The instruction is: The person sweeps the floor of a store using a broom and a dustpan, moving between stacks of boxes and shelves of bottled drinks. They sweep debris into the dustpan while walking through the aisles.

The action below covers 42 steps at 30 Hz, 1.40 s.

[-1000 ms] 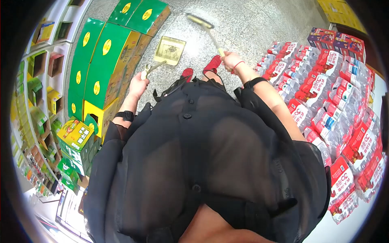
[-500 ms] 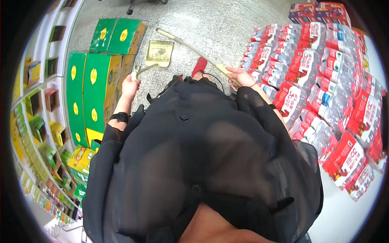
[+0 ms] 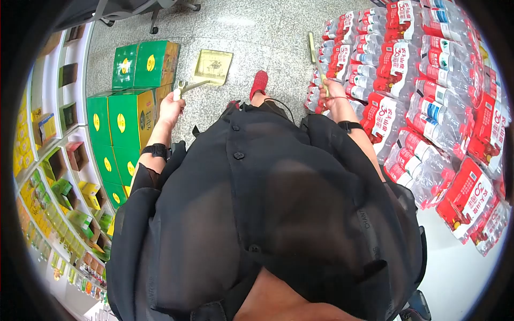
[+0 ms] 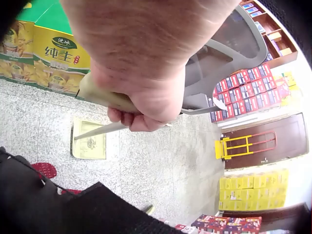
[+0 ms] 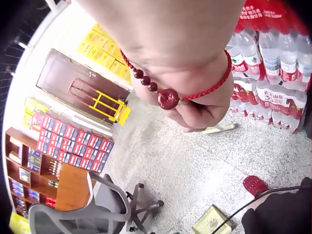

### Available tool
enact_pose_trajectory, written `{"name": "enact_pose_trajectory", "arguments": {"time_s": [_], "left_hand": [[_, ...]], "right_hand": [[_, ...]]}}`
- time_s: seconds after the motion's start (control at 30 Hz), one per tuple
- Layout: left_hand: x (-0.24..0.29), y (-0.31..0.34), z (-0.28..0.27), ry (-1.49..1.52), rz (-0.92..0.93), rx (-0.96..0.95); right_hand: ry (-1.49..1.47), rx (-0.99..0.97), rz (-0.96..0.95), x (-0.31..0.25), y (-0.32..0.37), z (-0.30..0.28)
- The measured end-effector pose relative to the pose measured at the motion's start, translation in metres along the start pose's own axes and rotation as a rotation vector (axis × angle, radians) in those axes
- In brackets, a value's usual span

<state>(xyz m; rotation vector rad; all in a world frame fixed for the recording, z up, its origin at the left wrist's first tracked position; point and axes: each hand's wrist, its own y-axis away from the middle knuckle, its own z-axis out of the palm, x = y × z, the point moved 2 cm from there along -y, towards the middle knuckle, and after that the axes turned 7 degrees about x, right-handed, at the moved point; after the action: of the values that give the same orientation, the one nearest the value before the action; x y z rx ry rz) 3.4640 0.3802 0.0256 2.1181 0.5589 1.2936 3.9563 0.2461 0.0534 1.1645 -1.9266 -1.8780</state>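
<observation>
My left hand (image 3: pixel 170 108) grips the long handle of a pale yellow dustpan (image 3: pixel 212 67), which lies on the speckled floor ahead of my feet. From above, the left wrist view shows my fingers curled round the thick end of that handle. On the other side, my right hand (image 3: pixel 334 93) holds a broom (image 3: pixel 312 48) by its pale handle. The broom's narrow head is beside the stacked packs of bottled water (image 3: pixel 396 69). My wrist covers most of the broom in the right wrist view, where only a short pale piece shows past the fingers.
Green cartons (image 3: pixel 122 120) are stacked on the left, in front of white shelves (image 3: pixel 77 142) of goods. A grey office chair (image 5: pixel 105 204) stands ahead on the left. Farther off are a yellow hand truck (image 5: pixel 105 105) and piled boxes (image 5: pixel 73 146). A red shoe (image 3: pixel 259 83) is on the floor.
The broom has swung from ahead, over to the left near the dustpan, then across to the right beside the bottles. The dustpan stays in my left hand. A chair has come into view.
</observation>
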Motion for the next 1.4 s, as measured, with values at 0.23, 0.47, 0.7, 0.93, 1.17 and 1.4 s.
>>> {"name": "enact_pose_trajectory", "arguments": {"time_s": [0.23,0.47,0.7,0.93,1.17,1.4], "left_hand": [[0.054,-0.012,0.046,-0.095,0.010,-0.054],[0.093,-0.043,0.097,-0.252,0.075,-0.123],[0.143,-0.065,0.127,-0.402,0.185,-0.125],[0.171,-0.062,0.144,-0.238,0.130,-0.073],[0.180,-0.092,0.148,-0.109,0.123,-0.029],[0.185,-0.112,0.157,-0.190,0.140,-0.048]], "right_hand": [[0.293,-0.129,-0.029,0.014,0.000,0.010],[0.642,-0.379,-0.043,-0.026,0.016,0.002],[0.483,-0.462,-0.119,-0.053,0.001,-0.025],[0.285,-0.313,-0.153,-0.101,-0.004,-0.076],[0.176,-0.214,-0.161,-0.133,-0.056,-0.046],[0.185,-0.147,-0.055,-0.134,-0.071,0.008]]}}
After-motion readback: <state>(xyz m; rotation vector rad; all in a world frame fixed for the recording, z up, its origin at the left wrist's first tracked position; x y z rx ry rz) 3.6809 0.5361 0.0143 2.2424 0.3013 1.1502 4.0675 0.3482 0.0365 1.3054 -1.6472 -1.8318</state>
